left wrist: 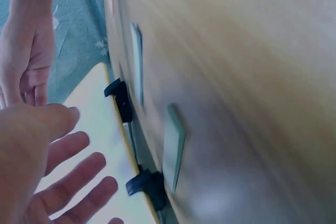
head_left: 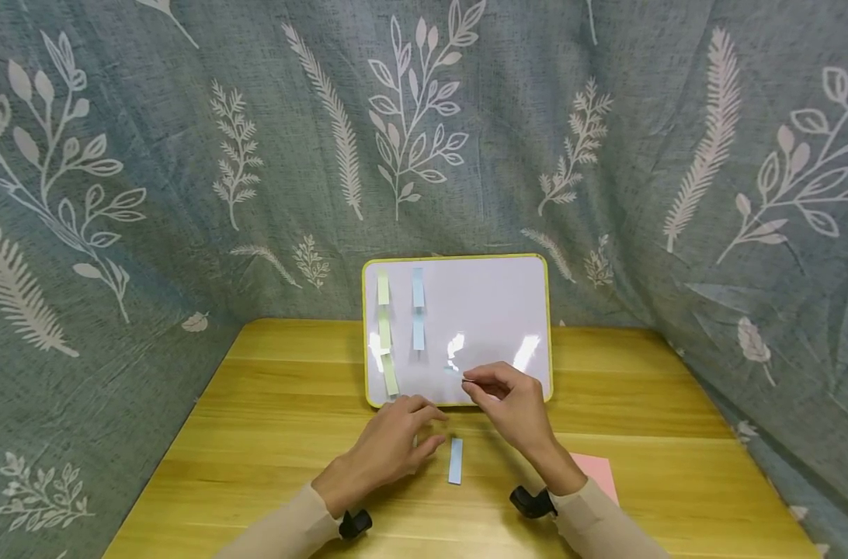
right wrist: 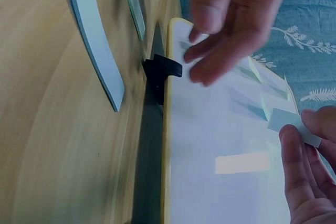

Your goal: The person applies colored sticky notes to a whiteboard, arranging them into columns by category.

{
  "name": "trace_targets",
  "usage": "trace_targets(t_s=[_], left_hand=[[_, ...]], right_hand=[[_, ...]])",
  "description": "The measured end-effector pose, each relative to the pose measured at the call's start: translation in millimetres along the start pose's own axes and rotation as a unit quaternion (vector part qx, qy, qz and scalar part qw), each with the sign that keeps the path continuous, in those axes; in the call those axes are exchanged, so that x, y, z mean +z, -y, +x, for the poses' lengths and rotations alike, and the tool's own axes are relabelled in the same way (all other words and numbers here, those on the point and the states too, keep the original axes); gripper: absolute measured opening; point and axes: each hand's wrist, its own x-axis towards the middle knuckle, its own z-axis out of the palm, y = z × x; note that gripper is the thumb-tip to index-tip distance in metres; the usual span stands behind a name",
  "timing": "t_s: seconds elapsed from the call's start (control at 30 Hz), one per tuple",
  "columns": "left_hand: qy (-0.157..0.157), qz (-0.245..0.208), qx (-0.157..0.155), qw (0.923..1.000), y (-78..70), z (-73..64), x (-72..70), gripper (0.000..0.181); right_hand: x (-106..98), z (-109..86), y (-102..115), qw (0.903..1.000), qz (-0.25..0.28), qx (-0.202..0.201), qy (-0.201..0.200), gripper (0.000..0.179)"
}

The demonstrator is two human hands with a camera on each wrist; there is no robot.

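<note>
My right hand (head_left: 515, 404) pinches a small pale blue sticky-note strip (right wrist: 289, 121) between thumb and fingertips, in front of the lower part of a whiteboard (head_left: 480, 303). The strip is seen nearly edge-on in the head view. My left hand (head_left: 399, 435) hovers over the table by the board's bottom edge, fingers spread and loosely bent, holding nothing. Between the hands lies a pad of blue strips (head_left: 455, 461). A pad of green strips (left wrist: 173, 145), hidden under the left hand in the head view, lies close to it.
On the board hang three green strips (head_left: 384, 330) in a left column and two blue strips (head_left: 418, 309) beside them. Black clips (left wrist: 149, 187) hold its lower edge. A pink paper (head_left: 599, 470) lies partly under the right forearm. A patterned curtain (head_left: 291, 140) surrounds the wooden table (head_left: 270, 411).
</note>
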Motion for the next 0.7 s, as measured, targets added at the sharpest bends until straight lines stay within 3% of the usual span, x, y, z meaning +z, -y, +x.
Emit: trace_targets(t_s=[0.2, 0.43, 0.7], left_hand=[[-0.077, -0.024, -0.007, 0.9967, 9.5, 3.2, -13.5, 0.024], [-0.151, -0.047, -0.055, 0.9859, 22.8, 4.8, -28.1, 0.022], [-0.201, -0.052, -0.121, 0.9708, 36.1, 7.2, -39.6, 0.027]], right_hand=[[7.4, 0.8, 1.7, 0.9996, 0.028, -0.002, 0.008, 0.022], [15.5, 2.3, 4.4, 0.9992, 0.035, -0.020, 0.003, 0.020], [24.9, 5.3, 1.5, 0.9950, -0.001, -0.098, -0.016, 0.022]])
